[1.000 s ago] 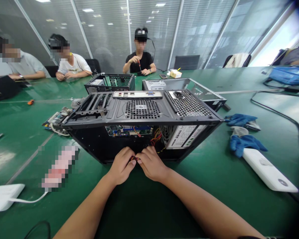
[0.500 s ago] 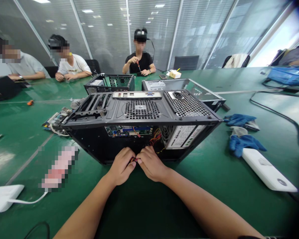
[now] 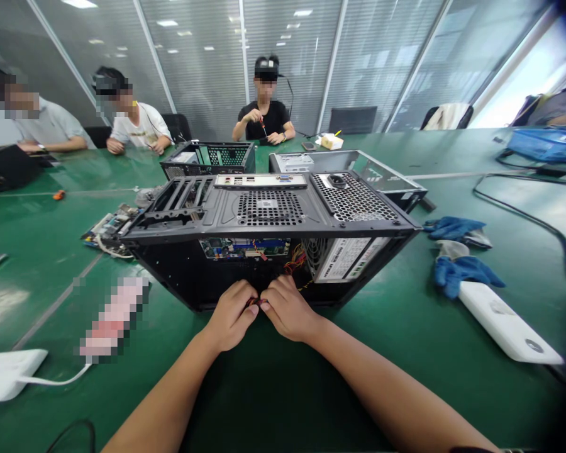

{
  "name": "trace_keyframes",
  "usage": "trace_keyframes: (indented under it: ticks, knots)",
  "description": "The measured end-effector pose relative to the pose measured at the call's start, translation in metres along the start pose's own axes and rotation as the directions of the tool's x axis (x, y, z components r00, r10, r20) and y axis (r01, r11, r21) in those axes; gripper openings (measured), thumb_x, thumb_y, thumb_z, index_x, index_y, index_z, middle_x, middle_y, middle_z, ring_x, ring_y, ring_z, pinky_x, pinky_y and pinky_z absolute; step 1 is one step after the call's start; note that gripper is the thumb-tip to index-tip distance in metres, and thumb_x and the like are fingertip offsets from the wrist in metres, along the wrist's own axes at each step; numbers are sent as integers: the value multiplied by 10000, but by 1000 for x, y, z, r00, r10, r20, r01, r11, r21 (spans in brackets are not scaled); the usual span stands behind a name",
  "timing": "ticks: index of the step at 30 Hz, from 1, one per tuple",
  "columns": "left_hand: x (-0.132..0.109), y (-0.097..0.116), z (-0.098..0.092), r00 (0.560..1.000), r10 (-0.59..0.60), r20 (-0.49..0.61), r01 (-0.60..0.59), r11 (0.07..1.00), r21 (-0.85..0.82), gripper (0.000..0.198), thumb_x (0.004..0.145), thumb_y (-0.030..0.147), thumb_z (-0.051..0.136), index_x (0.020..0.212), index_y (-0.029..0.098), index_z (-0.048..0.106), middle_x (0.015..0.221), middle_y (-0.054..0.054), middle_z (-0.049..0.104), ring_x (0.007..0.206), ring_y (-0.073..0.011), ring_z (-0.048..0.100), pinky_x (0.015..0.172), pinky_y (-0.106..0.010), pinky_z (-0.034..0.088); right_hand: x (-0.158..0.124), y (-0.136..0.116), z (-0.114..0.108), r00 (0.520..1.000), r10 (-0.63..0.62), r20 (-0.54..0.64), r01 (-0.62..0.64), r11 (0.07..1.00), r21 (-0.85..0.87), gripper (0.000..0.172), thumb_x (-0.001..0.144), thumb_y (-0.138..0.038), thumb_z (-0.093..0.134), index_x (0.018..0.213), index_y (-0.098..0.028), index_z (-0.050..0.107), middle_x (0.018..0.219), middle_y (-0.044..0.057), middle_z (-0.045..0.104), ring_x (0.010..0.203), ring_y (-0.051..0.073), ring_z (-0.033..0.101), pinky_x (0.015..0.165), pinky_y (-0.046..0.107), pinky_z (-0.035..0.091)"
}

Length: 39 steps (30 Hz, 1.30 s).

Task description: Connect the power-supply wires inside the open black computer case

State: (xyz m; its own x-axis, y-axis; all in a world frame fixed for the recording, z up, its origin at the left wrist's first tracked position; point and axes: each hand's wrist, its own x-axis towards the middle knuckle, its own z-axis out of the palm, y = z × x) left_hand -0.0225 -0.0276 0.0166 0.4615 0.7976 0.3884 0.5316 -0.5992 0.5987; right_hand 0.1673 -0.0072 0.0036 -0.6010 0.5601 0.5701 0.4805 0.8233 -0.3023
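A black computer case lies in front of me, its ported back panel facing up and its open side toward me. At the lower edge of that opening, my left hand and my right hand are closed in pinches on thin dark and reddish cables, with the fingertips almost meeting. The cable ends are hidden by my fingers. Inside the case are a motherboard, a labelled power supply at the right, and red and yellow wires running down toward my right hand.
Blue gloves and a white power bank lie at right; another white device with a cable is at left. A circuit board sits beside the case. Other open cases stand behind. Several people sit across the table.
My hands stay in almost the same place, still pinching the cables. Across the table, one person in white has moved a hand away from the other.
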Motion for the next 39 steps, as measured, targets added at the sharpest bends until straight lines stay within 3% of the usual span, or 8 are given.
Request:
trace_keyframes:
  ticks: [15, 32, 39]
  knots:
    - [0, 1, -3, 998, 53, 33, -56, 990, 133, 195, 939, 338, 351, 893, 193, 472, 852, -64, 496, 789, -217, 444, 731, -387, 384, 3, -1, -3, 999, 37, -6, -36, 992, 121, 203, 961, -248, 358, 858, -188, 522, 783, 42, 522, 772, 198, 416, 739, 364, 334]
    - [-3, -2, 0, 1000, -3, 9, 2, 995, 98, 249, 948, 352, 366, 802, 186, 481, 768, -37, 474, 690, -177, 449, 633, -318, 374, -1, 4, 3, 993, -116, -7, 114, 985, -130, 226, 953, -261, 422, 900, -156, 614, 781, 64, 554, 792, 211, 417, 777, 379, 336]
    - [-3, -2, 2, 1000, -15, 7, 14, 992, 122, 250, 952, 303, 341, 790, 186, 490, 762, -36, 479, 698, -176, 455, 643, -320, 377, -1, 4, 4, 995, -95, 24, 97, 985, -139, 266, 963, -275, 389, 873, -162, 612, 764, 63, 544, 769, 210, 394, 742, 368, 316]
